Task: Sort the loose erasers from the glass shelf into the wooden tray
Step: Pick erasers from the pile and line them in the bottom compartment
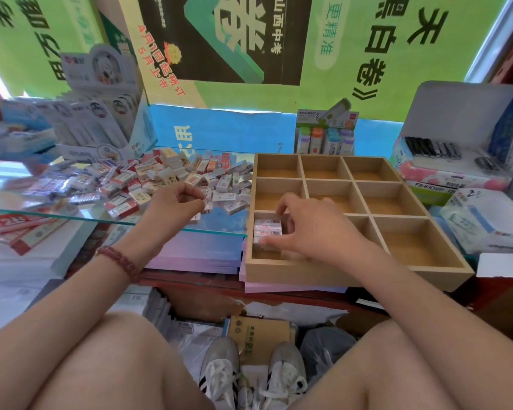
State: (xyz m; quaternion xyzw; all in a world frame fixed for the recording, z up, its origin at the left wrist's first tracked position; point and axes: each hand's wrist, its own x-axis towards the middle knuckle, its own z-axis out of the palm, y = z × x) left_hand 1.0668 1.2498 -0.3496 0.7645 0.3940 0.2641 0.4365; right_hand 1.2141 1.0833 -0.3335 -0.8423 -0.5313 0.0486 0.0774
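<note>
Erasers point(160, 179) lie heaped on the glass shelf point(57, 213). Left hand point(175, 202) pinches one eraser point(208, 204); right hand point(311, 229) apparently grips stacked erasers point(267, 229) in the near-left compartment of the wooden tray point(338, 273).

A dark red bead bracelet point(122, 263) circles the left wrist. Arms and legs are bare. Pale grey sneakers point(219, 371) have white laces.

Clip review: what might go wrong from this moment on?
1. The left hand pinches a small eraser near the front edge of the glass shelf; a slip could drop it to the clutter below.
2. The right hand grips stacked erasers in the near-left compartment of the wooden tray; they may topple or jam.
</note>
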